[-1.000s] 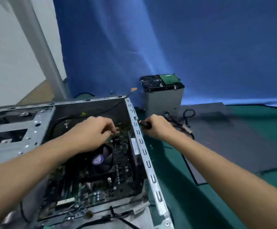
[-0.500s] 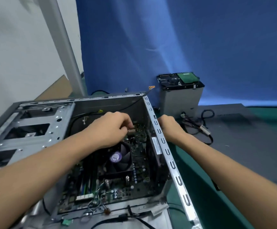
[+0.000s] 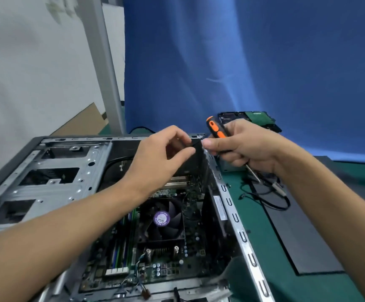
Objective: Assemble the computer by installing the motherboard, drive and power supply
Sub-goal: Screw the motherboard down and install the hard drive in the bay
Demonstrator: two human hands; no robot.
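Blue cloth (image 3: 242, 62) hangs behind; green mat (image 3: 264, 247) covers the bench. Case (image 3: 53, 186) lies open on its side at left. Dark panel (image 3: 303, 236) lies flat on the mat, right of the case. Motherboard (image 3: 190, 243) sits inside the case, fan (image 3: 166, 219) facing up. Power supply (image 3: 231, 167) stands on the mat behind the case's far right corner, mostly hidden by the right hand (image 3: 247, 144). Drive (image 3: 258, 117) rests on top of it, green board up. Left hand (image 3: 155, 158) is raised over the case's far corner, thumb and forefinger pinching a small black piece (image 3: 196, 147). Right hand's fingers are curled round a screwdriver (image 3: 215, 127), shaft pointing down, thumb tip touching the black piece.
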